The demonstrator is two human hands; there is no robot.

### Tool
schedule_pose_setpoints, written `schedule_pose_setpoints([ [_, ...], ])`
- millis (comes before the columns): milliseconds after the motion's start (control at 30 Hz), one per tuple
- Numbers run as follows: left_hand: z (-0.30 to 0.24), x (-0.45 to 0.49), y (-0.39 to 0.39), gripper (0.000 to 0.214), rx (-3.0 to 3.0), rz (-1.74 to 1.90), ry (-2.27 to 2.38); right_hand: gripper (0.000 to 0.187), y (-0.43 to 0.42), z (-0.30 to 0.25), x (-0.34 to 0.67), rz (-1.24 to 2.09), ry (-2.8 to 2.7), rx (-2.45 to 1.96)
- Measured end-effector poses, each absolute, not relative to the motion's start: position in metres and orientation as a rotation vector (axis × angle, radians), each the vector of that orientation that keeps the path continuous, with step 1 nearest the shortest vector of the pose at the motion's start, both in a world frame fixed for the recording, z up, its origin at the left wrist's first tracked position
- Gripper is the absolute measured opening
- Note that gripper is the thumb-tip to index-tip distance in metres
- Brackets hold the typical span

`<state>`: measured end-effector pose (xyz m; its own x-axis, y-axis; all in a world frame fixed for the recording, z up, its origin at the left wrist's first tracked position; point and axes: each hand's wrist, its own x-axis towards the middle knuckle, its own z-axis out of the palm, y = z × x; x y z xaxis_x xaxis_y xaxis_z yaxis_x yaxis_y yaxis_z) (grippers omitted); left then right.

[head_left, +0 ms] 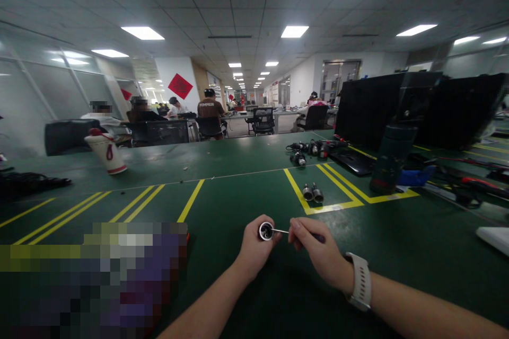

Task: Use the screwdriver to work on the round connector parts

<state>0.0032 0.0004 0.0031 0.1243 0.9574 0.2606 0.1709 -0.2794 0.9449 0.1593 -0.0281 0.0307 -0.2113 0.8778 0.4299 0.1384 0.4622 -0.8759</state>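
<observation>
Both hands meet low in the centre of the frame, above the green desk point(222, 190). My left hand point(254, 248) is closed around a small metal cylinder point(265, 231), its open end facing me. My right hand point(318, 254) pinches a thin tool point(280, 231) whose tip sits at the cylinder's mouth. I judge the hold on the cylinder shallow: a hard push could skid the tip off the rim into my left fingers, or pop the cylinder loose to roll toward the two like pieces point(313, 192) just up and right.
</observation>
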Motion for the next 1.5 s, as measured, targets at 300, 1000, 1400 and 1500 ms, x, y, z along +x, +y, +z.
schedule_pose_setpoints([
  [300,0.009,0.005,-0.003,0.017,1.577,1.249,1.14,0.043,-0.029,0.031,0.162,0.861,-1.642,-0.863],
  [1000,0.003,0.004,0.002,0.017,1.59,1.332,1.208,0.034,-0.029,0.029,0.162,0.768,-1.692,-0.839],
  [1400,-0.005,-0.008,0.013,0.015,1.42,1.695,1.601,0.018,-0.021,0.021,0.156,0.517,-2.387,-1.11],
  [1500,-0.006,-0.008,0.013,0.013,1.473,1.646,1.597,0.02,-0.021,0.02,0.157,0.464,-2.49,-1.079],
])
